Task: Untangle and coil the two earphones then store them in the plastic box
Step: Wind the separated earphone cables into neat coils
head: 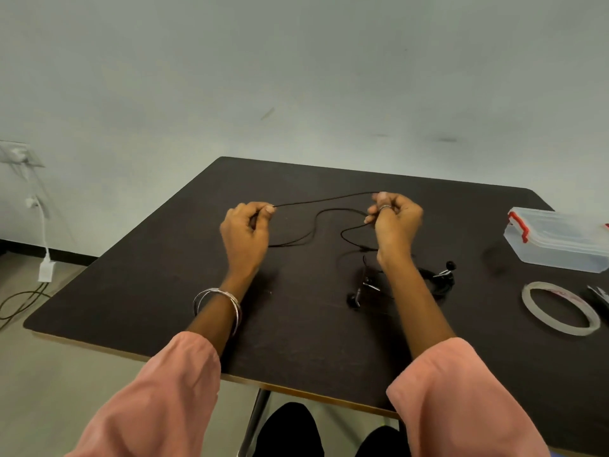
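A thin black earphone cable (324, 201) is stretched above the dark table (131, 285) between my two hands. My left hand (245, 234) pinches one end of that stretch with thumb and forefinger. My right hand (395, 222) pinches the other end, and more cable loops hang down from it to the table. Below my right wrist lie black earbuds (354, 300), and a bunched black earphone (443, 277) lies to the right of that forearm. The clear plastic box (560, 240) with red latches stands shut at the table's right edge.
A roll of clear tape (560, 308) lies flat in front of the box, with a dark object (598, 300) at the frame's right edge beside it. A white charger (44, 268) and cables hang by the wall at the left, off the table.
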Demonstrator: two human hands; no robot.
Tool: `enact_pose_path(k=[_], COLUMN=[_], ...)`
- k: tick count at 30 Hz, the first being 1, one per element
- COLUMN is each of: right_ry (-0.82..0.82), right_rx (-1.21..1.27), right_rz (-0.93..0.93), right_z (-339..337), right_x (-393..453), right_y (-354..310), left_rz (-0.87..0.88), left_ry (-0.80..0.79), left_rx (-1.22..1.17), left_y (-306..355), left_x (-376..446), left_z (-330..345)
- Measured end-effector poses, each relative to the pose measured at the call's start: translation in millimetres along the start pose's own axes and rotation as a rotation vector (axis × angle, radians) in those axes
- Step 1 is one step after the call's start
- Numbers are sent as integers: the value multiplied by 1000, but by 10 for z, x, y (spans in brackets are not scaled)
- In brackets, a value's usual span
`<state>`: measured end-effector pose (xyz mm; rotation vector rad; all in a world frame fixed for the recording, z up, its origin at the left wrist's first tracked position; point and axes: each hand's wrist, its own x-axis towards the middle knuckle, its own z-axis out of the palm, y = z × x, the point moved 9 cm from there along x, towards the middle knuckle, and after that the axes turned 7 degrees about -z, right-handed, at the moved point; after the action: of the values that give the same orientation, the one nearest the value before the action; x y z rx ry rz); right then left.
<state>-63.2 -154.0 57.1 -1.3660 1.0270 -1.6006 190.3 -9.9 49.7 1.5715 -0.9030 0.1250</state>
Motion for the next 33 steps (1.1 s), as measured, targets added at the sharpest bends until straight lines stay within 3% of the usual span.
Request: enact_pose_path(k=[4, 7, 9, 12, 14, 17, 21, 24, 26, 30, 33], right_ry=[-177, -450, -597, -712, -684, -522, -250, -95, -165, -562, -558], right_rx=[-601, -699, -750, -809, -830, -669, -226, -129, -252, -777, -1005], right_rz=[-406, -758, -858, -841, -831, -729, -409, -213, -202, -443, -689], right_z=[252, 617, 826, 1013, 1029, 852, 481, 281, 328, 715, 841], right_x=[-118, -398, -621, -748, -713, -546, -278, -195, -206, -418, -604], right_y=[-220, -412, -379, -211, -199, -222, -224, -106, -82, -160, -356], left_rz=[63, 132, 198, 291, 301, 263, 156, 97, 101, 186, 299], left_ry=[15, 12, -11, -64, -92, -102, -44, 5, 17, 9, -16], left_rx=[115, 183, 223, 277, 275, 234, 136, 60, 46, 139, 243], left_y=[45, 106, 166, 228, 243, 219, 107, 52, 76, 136, 213], left_x=[-18, -68, -99, -152, -172, -153, -62, -25, -43, -85, -123], left_z=[48, 82, 123, 189, 199, 185, 57, -45, -64, -14, 71])
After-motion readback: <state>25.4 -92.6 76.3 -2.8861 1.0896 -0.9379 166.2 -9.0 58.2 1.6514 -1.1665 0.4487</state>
